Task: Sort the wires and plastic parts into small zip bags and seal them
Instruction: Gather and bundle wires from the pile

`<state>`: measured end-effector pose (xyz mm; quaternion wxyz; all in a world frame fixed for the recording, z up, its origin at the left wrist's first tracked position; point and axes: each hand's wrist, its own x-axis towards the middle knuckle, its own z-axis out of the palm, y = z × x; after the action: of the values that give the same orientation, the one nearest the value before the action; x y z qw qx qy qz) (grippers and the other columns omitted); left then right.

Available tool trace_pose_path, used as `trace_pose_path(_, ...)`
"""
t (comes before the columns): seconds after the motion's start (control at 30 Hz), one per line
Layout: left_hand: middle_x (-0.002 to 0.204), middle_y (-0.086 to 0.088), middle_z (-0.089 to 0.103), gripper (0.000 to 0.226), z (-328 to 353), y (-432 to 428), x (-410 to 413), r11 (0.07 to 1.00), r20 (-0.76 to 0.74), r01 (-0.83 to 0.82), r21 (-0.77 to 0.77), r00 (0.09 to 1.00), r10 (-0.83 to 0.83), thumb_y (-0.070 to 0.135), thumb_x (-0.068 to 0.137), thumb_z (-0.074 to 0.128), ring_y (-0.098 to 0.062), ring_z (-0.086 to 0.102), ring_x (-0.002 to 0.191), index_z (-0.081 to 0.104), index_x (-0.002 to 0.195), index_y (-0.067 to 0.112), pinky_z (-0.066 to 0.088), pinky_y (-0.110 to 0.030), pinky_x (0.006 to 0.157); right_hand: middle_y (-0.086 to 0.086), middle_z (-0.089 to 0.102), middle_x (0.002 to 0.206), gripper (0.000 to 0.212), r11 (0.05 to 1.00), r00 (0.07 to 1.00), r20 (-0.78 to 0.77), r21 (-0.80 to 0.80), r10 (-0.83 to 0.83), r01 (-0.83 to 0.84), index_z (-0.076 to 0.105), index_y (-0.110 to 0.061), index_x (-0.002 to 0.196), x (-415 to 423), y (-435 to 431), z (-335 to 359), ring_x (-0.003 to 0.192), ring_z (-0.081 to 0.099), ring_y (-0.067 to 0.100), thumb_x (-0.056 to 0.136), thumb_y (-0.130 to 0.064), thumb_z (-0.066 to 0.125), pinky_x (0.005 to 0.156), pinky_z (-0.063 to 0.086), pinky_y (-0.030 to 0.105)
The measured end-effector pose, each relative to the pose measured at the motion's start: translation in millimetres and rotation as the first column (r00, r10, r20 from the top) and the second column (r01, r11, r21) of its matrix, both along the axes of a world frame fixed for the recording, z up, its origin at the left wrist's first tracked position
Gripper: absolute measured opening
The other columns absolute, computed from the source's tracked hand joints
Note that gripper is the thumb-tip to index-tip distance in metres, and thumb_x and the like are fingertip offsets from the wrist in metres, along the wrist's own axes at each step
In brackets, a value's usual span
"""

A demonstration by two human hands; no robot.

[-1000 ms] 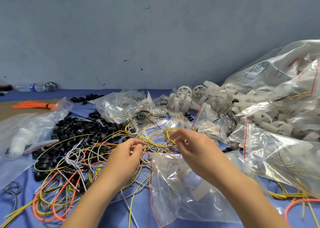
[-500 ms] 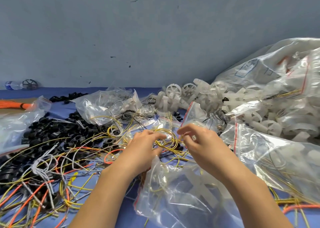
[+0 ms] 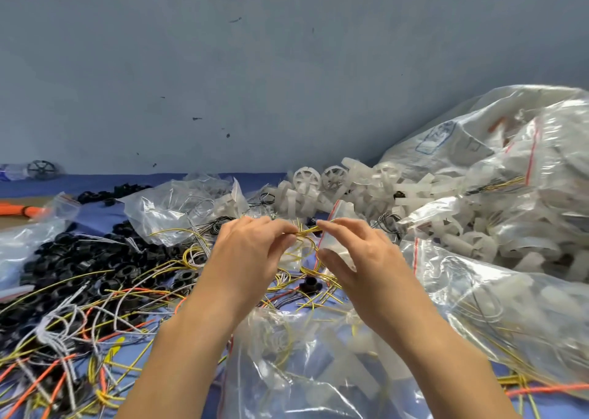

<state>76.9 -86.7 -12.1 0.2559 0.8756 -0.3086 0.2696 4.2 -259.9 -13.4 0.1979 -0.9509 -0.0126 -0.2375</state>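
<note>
Two bare hands meet over a blue table and hold one small coil of yellow wires between them. The left hand pinches the coil's left side. The right hand curls its forefinger and thumb round the right side. Just behind the coil stands a zip bag. Left of the coil lie black rings, and to its right white wheels.
</note>
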Motion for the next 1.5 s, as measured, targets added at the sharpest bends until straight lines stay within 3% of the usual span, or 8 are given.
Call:
trace_pose_path(0.13, 0.095, 0.013, 0.067, 0.023, 16.9, 12.6, -21.1, 0.995, -0.017, 0.104, 0.013, 0.995, -0.103, 0.036, 0.095, 0.054, -0.01, 0.05, 0.084, 0.069, 0.11, 0.029, 0.042, -0.038, 0.088, -0.008, 0.044, 0.147, 0.044, 0.997, 0.995, 0.102, -0.081, 0.008, 0.0, 0.054, -0.042, 0.135, -11.2, -0.5, 14.7, 0.132, 0.042, 0.02, 0.093, -0.052, 0.047, 0.107, 0.035, 0.04)
trace_pose_path(0.33, 0.102, 0.016, 0.064, 0.031, 14.8, 29.6, -41.0, 0.987, -0.093, 0.161, 0.014, 0.983, -0.159, 0.047, 0.098, 0.043, -0.007, 0.06, 0.097, 0.064, 0.115, 0.031, 0.049, -0.037, 0.084, -0.016, 0.07, 0.101, 0.019, 0.985, 0.982, 0.133, -0.133, 0.132, -0.114, 0.07, -0.034, 0.109, -16.9, 19.1, 13.6, 0.097, 0.059, 0.018, 0.096, -0.039, 0.057, 0.09, 0.04, 0.036)
trace_pose_path(0.47, 0.11, 0.025, 0.061, 0.045, 4.6, 58.5, -42.8, 0.995, -0.185, 0.102, 0.006, 0.978, -0.099, 0.056, 0.094, 0.032, 0.006, 0.057, 0.102, 0.059, 0.125, 0.035, 0.048, -0.027, 0.087, -0.01, 0.073, 0.094, 0.014, 0.99, 0.98, 0.168, 0.074, 0.108, -0.122, 0.074, -0.027, 0.101, -13.9, 23.5, 7.1, 0.089, 0.061, 0.022, 0.094, -0.028, 0.062, 0.083, 0.045, 0.04)
trace_pose_path(0.6, 0.092, 0.026, 0.064, 0.025, -5.5, 74.5, -43.8, 1.0, -0.215, 0.018, -0.012, 0.976, -0.021, 0.041, 0.097, 0.044, 0.0, 0.06, 0.086, 0.064, 0.111, 0.034, 0.05, -0.033, 0.077, -0.01, 0.072, 0.082, 0.009, 0.947, 0.981, 0.155, 0.28, 0.117, -0.157, 0.075, -0.024, 0.088, -9.2, 28.9, 2.6, 0.08, 0.062, 0.015, 0.09, -0.019, 0.068, 0.076, 0.046, 0.038)
trace_pose_path(0.8, 0.116, 0.018, 0.064, 0.028, -10.1, 81.8, -46.4, 0.992, -0.168, -0.129, 0.003, 0.978, 0.128, 0.036, 0.1, 0.043, -0.011, 0.062, 0.106, 0.061, 0.121, 0.03, 0.049, -0.037, 0.087, -0.015, 0.068, 0.073, 0.011, 0.931, 0.986, 0.081, 0.325, 0.148, -0.167, 0.074, -0.028, 0.087, -3.3, 41.9, -1.4, 0.072, 0.059, 0.004, 0.092, -0.027, 0.065, 0.069, 0.044, 0.026)
trace_pose_path(1.07, 0.1, 0.014, 0.065, 0.024, -11.4, 89.0, -44.3, 0.977, -0.172, -0.21, -0.039, 0.964, 0.201, 0.035, 0.1, 0.044, -0.017, 0.063, 0.093, 0.065, 0.109, 0.027, 0.05, -0.039, 0.078, -0.017, 0.07, 0.072, 0.016, 0.932, 0.985, 0.016, 0.321, 0.17, -0.166, 0.072, -0.027, 0.084, -4.3, 48.3, -3.3, 0.078, 0.064, 0.007, 0.095, -0.026, 0.061, 0.075, 0.049, 0.035)
trace_pose_path(1.3, 0.099, 0.012, 0.053, 0.032, -12.4, 86.1, -42.3, 0.986, -0.29, -0.028, -0.162, 0.957, -0.021, 0.025, 0.097, 0.055, 0.004, 0.054, 0.085, 0.06, 0.129, 0.021, 0.036, -0.006, 0.076, -0.02, 0.069, 0.066, 0.026, 0.903, 0.986, 0.013, 0.398, 0.168, -0.159, 0.07, -0.03, 0.073, -3.5, 47.7, -3.0, 0.066, 0.06, -0.005, 0.095, -0.02, 0.06, 0.061, 0.043, 0.016)
trace_pose_path(1.5, 0.106, 0.021, 0.055, 0.043, -18.1, 80.4, -44.6, 0.965, -0.297, -0.003, -0.261, 0.952, -0.078, 0.021, 0.093, 0.063, 0.004, 0.057, 0.083, 0.05, 0.132, 0.036, 0.04, -0.005, 0.073, -0.013, 0.071, 0.066, 0.028, 0.824, 0.977, -0.06, 0.549, 0.205, -0.139, 0.072, -0.027, 0.073, -3.0, 45.6, -4.8, 0.062, 0.06, -0.002, 0.096, -0.021, 0.058, 0.071, 0.049, 0.029)
